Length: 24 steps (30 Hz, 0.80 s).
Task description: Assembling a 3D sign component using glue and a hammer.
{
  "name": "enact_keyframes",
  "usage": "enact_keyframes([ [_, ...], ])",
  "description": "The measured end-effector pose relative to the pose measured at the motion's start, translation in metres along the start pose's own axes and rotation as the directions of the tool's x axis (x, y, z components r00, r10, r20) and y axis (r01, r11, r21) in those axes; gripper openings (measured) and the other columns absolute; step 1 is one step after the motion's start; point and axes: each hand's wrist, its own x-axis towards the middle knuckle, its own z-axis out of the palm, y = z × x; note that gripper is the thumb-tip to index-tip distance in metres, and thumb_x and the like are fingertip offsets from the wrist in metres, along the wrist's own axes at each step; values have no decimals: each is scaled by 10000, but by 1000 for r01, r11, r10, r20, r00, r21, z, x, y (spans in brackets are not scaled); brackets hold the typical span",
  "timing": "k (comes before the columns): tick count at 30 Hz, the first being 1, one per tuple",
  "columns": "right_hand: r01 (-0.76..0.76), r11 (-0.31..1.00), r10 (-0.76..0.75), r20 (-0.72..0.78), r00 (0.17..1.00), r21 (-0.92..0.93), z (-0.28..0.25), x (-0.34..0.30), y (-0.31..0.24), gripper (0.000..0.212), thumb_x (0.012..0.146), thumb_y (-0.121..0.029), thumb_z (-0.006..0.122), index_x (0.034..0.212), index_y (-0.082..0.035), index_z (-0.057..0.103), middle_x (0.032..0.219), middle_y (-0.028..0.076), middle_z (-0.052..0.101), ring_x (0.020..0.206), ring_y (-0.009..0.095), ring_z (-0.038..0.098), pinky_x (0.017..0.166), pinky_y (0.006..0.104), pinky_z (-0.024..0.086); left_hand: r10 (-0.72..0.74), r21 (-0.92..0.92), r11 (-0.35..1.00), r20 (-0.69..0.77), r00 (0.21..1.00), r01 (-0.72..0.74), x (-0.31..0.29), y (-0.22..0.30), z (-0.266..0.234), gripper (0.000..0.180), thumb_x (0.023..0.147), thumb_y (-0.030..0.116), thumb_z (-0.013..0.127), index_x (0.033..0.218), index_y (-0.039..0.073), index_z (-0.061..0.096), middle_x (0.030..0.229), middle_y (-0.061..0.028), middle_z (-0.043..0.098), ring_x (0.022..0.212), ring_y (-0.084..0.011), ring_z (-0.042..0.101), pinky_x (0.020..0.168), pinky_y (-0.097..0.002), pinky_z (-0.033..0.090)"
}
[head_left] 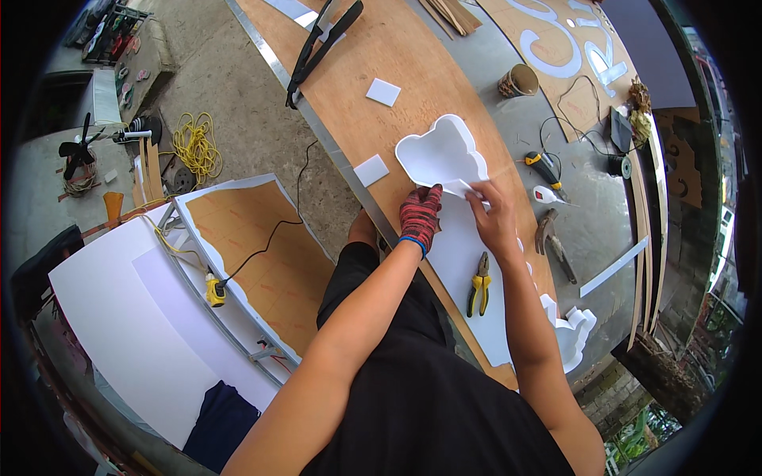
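Observation:
A white hollow letter-like shell (pixel 438 155) with a thin upright wall and a wavy outline lies on the wooden board in front of me. My left hand (pixel 421 218), in a red and black knit glove with a blue cuff, pinches the shell's near edge. Bare and closed, my right hand (pixel 494 214) grips a narrow white strip (pixel 458 187) at the shell's near right corner between thumb and fingers. Beneath my hands lies a flat white sheet (pixel 452 246). Pliers (pixel 479 285) with yellow and black handles rest on that sheet, left of my right forearm.
White rectangular pieces (pixel 383 92) and a black hinged tool like a hair straightener (pixel 321 51) lie farther off. On the right are a cup (pixel 520 81), soldering iron (pixel 544 168), glue bottle (pixel 548 195), hammer (pixel 556 246) and white strip (pixel 615 268). A black cord (pixel 274 230) hangs left.

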Motion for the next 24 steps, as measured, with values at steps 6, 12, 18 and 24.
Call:
enact_keyframes([
  [6,-176,984,177,52,983,-31,-2,-72,16,138,943,-25,742,1071,17,712,941,157,696,836,287,706,776,365,558,18,-112,994,22,1000,-15,6,-7,-2,400,963,355,822,1126,3,723,996,-41,729,812,-140,669,754,-316,551],
  [12,-333,940,340,115,933,-72,17,-108,39,168,944,-49,738,1098,17,733,985,174,732,823,306,725,781,383,572,3,-96,995,22,1000,-1,5,-4,-3,430,956,370,832,1151,5,715,989,-43,726,806,-136,668,738,-301,549],
  [18,-323,941,334,120,935,-100,30,-113,57,216,938,-56,748,1143,13,740,998,184,736,828,310,736,793,405,575,-21,-28,999,51,998,22,2,-4,-9,344,1003,328,784,1160,34,701,1019,-34,749,833,-135,674,763,-293,549],
  [24,-309,945,315,43,948,-107,9,-102,30,202,945,-62,752,1137,1,749,942,167,725,749,272,698,730,388,565,12,123,992,153,988,-31,5,-18,-43,287,1024,304,755,1127,41,705,1003,-17,738,821,-105,648,771,-273,538],
])
